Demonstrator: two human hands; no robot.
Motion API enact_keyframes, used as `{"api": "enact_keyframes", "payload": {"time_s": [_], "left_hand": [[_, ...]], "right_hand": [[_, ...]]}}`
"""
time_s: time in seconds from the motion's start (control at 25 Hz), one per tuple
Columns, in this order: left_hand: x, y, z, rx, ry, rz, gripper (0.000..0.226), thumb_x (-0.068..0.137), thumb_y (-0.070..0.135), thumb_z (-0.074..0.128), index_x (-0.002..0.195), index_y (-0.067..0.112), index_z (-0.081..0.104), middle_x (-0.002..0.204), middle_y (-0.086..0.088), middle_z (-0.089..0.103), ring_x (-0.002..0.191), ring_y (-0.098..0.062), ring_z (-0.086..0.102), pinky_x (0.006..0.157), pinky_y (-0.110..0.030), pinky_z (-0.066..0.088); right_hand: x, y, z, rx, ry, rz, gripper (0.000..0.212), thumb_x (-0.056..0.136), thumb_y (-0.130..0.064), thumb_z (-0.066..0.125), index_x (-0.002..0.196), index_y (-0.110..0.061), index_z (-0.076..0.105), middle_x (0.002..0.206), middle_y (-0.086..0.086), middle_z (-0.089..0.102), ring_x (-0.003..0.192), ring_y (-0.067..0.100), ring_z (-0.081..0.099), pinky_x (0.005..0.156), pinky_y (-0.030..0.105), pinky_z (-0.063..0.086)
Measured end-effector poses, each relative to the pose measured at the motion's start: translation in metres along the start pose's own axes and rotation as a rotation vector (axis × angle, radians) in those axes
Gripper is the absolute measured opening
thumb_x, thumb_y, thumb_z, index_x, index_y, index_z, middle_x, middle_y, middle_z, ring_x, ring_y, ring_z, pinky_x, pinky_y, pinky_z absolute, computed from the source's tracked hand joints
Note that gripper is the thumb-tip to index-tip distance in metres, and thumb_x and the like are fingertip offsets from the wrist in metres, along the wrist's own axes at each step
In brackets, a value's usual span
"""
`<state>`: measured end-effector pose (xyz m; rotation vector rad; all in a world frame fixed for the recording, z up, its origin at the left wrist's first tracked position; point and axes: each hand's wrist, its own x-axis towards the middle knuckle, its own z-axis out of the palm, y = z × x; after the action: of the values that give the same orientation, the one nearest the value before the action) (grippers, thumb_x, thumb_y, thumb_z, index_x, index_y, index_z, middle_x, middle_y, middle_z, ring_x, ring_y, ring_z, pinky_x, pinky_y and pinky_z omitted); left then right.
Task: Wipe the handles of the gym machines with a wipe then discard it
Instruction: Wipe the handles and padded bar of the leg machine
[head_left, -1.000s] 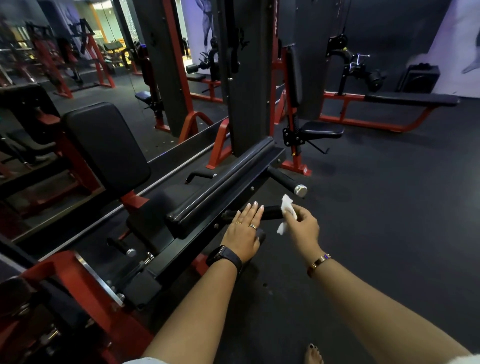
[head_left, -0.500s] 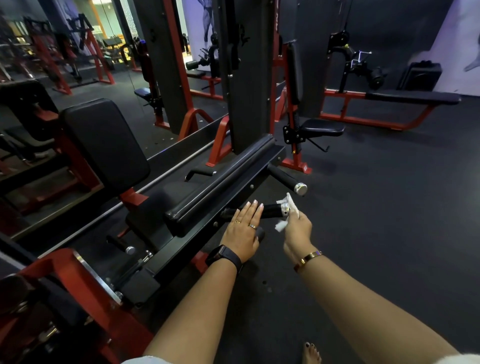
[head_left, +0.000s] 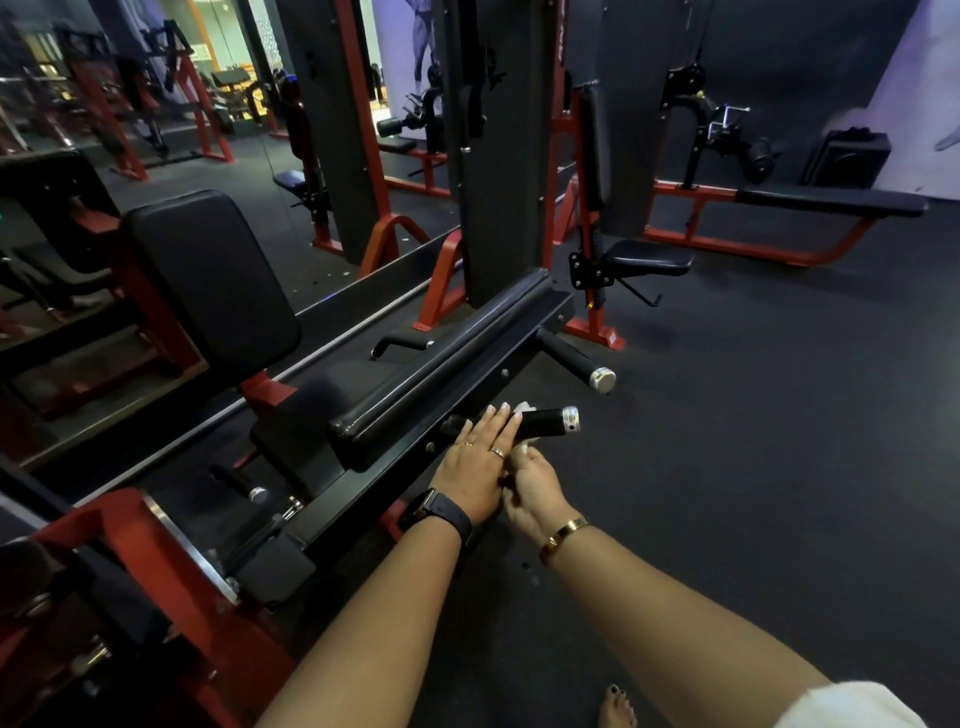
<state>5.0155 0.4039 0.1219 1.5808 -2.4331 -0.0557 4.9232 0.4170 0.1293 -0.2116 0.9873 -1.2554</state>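
1. The white wipe (head_left: 521, 450) is at the centre of the frame. It is wrapped round the inner part of the lower handle (head_left: 545, 420), a black grip whose silver end cap points right.
2. The right hand (head_left: 535, 491) holds the wipe from below, with its fingers curled round it. The left hand (head_left: 475, 467) lies flat across the handle's root, fingers straight, next to the machine's frame.
3. The step in hand appears to be wiping this handle. The outer grip and cap are not covered by the wipe.
4. The next move probably calls for sliding the wipe rightward along the grip to the cap. After that comes the upper handle (head_left: 574, 361), which sits just above, roughly parallel and untouched.
5. A long black pad (head_left: 441, 364) runs close by, up and to the left of the hands, and hems in that side.
6. Dark floor (head_left: 753, 441) lies open across the right and lower right. A bare foot (head_left: 615, 706) shows at the bottom edge. No bin is in view.
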Motion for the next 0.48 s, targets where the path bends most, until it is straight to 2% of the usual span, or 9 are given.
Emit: {"api": "enact_keyframes", "payload": {"time_s": [0.12, 0.16, 0.32, 0.4, 0.48], "left_hand": [[-0.009, -0.011, -0.002, 0.047, -0.009, -0.033, 0.079, 0.092, 0.015, 0.05, 0.152, 0.022, 0.0, 0.161, 0.0, -0.002, 0.147, -0.015, -0.005, 0.113, -0.028, -0.011], [-0.011, -0.015, -0.003, 0.062, -0.01, -0.055, 0.078, 0.092, 0.015, 0.049, 0.153, 0.021, 0.0, 0.161, 0.0, -0.003, 0.147, -0.015, -0.005, 0.112, -0.028, -0.012], [-0.022, -0.029, -0.007, 0.137, -0.001, -0.111, 0.074, 0.094, 0.012, 0.042, 0.152, 0.02, -0.003, 0.161, -0.001, -0.003, 0.147, -0.015, -0.003, 0.113, -0.029, -0.011], [-0.024, -0.03, -0.008, 0.202, 0.014, -0.135, 0.074, 0.095, 0.018, 0.044, 0.152, 0.019, -0.003, 0.161, -0.001, -0.001, 0.147, -0.015, -0.004, 0.113, -0.034, -0.014], [-0.024, -0.03, -0.008, 0.267, 0.027, -0.196, 0.079, 0.094, 0.024, 0.048, 0.151, 0.018, -0.005, 0.161, -0.003, -0.003, 0.147, -0.018, -0.008, 0.111, -0.04, -0.019]], "right_hand": [[0.006, 0.012, 0.013, 0.018, -0.082, 0.086, 0.026, 0.101, -0.015, 0.038, 0.11, -0.007, 0.06, 0.105, 0.013, 0.066, 0.097, 0.023, 0.064, 0.088, 0.036, 0.053], [0.007, 0.017, 0.019, 0.016, -0.103, 0.109, 0.027, 0.101, -0.017, 0.037, 0.109, -0.007, 0.061, 0.106, 0.014, 0.067, 0.098, 0.024, 0.064, 0.091, 0.037, 0.051], [0.003, 0.031, 0.036, -0.052, -0.142, 0.174, 0.029, 0.1, -0.024, 0.041, 0.099, -0.009, 0.066, 0.086, 0.008, 0.074, 0.082, 0.019, 0.069, 0.07, 0.031, 0.055], [0.001, 0.031, 0.035, -0.141, -0.062, 0.133, 0.024, 0.098, -0.018, 0.044, 0.096, -0.01, 0.066, 0.087, 0.009, 0.071, 0.083, 0.02, 0.067, 0.073, 0.032, 0.054], [-0.002, 0.027, 0.029, -0.328, 0.092, -0.012, 0.02, 0.094, -0.01, 0.047, 0.09, -0.012, 0.067, 0.089, 0.009, 0.068, 0.081, 0.018, 0.065, 0.07, 0.028, 0.053]]}}
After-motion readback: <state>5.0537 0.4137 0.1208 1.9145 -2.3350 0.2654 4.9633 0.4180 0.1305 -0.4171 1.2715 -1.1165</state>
